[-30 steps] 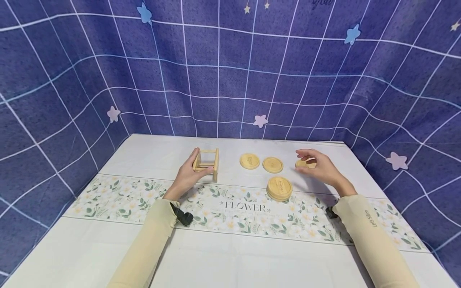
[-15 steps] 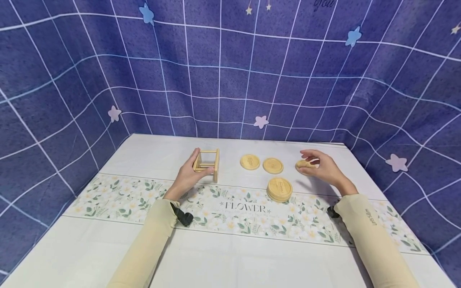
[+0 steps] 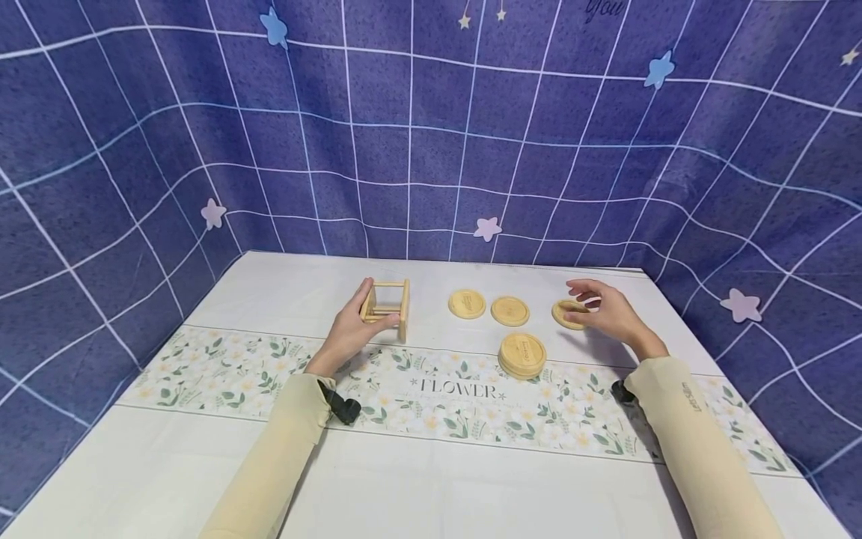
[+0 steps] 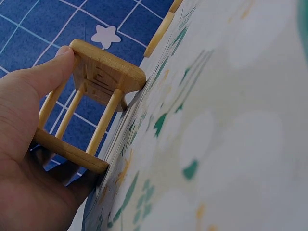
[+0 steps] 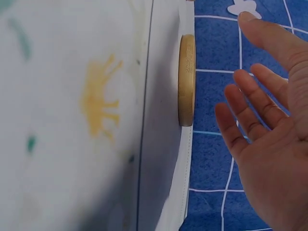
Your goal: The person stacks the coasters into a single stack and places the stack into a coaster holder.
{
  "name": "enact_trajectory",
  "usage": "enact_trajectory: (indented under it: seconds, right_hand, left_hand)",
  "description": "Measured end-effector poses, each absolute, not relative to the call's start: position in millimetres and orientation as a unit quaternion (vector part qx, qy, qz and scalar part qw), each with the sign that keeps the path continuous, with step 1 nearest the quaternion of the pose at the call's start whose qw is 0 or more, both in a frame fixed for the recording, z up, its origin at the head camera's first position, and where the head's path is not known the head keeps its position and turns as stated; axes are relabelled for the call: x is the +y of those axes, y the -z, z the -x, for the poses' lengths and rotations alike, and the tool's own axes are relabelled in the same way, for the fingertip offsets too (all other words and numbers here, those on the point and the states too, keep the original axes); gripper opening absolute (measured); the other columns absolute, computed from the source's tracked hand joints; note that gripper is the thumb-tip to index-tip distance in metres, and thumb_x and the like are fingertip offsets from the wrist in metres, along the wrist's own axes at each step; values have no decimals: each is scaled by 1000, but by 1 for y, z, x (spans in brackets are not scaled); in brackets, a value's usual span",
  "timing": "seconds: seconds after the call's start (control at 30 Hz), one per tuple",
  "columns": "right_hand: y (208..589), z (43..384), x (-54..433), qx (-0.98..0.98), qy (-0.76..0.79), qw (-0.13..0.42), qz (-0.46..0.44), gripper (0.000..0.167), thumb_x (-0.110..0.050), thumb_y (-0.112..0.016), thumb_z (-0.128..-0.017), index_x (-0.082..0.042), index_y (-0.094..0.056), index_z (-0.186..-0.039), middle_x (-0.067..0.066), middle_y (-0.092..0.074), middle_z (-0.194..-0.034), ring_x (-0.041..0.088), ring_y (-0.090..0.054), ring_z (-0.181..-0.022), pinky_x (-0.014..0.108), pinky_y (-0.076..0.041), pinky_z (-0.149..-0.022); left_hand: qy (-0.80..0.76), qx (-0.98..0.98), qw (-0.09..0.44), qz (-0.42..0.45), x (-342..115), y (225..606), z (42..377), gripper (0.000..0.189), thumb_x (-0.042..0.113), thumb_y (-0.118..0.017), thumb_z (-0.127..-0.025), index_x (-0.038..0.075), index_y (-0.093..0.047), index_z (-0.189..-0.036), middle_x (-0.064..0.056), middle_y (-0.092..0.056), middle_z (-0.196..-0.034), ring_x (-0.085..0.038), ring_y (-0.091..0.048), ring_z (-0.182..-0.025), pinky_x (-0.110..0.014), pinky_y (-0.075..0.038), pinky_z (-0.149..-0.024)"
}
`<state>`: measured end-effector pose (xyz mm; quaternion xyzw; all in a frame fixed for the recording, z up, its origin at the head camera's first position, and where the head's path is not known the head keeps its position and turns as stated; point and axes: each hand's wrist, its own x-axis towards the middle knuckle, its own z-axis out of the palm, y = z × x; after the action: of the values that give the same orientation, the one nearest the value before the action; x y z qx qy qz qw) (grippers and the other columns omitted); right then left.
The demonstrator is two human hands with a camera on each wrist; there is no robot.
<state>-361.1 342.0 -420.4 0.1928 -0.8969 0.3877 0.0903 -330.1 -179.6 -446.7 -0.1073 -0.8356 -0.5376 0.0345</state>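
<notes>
My left hand (image 3: 349,329) grips a small wooden coaster holder (image 3: 405,313) standing on the table, thumb on one end plate and fingers round the other. In the left wrist view the holder's round rods (image 4: 105,121) join its two end plates. On the right, my right hand (image 3: 614,320) hovers just over a round wooden coaster (image 3: 564,314) lying flat. The right wrist view has that hand's fingers (image 5: 246,113) spread loosely, apart from the coaster's edge (image 5: 186,82), with nothing held.
Two single coasters, one on the left (image 3: 467,304) and one beside it (image 3: 510,311), lie between my hands. A short stack of coasters (image 3: 522,355) sits nearer on the flowered band (image 3: 458,408). A blue grid curtain (image 3: 431,150) encloses the table (image 3: 431,486) behind and at the sides.
My right hand has drawn slightly right, off the coaster beneath it, so more of that coaster shows. My left hand and the coaster holder have stayed in place.
</notes>
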Motion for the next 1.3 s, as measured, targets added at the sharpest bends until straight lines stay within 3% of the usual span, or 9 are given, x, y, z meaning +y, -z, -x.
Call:
enact_trajectory:
  seconds: [0.37, 0.83, 1.3]
  right_hand:
    - [422, 366, 346, -900, -389, 54, -189, 72, -3, -91, -92, 13, -56, -153, 36, -64, -143, 50, -65, -124, 66, -54, -109]
    - [424, 371, 350, -913, -363, 38, -181, 76, -7, -93, -90, 13, -55, -153, 36, -62, -145, 50, -59, -131, 64, -53, -112]
    - [426, 372, 352, -929, -333, 10, -161, 77, -11, -95, -89, 12, -56, -152, 36, -64, -140, 50, -64, -125, 60, -53, -110]
  left_hand:
    - [536, -837, 30, 106, -179, 445, 328, 108, 34, -84, -103, 15, -11, -180, -10, -6, -187, -33, -6, -172, -48, -13, -141]
    - [535, -838, 31, 103, -178, 445, 330, 108, 33, -85, -102, 14, -13, -180, -10, -7, -187, -32, -8, -172, -47, -13, -141]
    - [538, -836, 34, 104, -179, 447, 331, 109, 32, -86, -101, 14, -14, -180, -9, -7, -187, -30, -7, -172, -45, -13, -141]
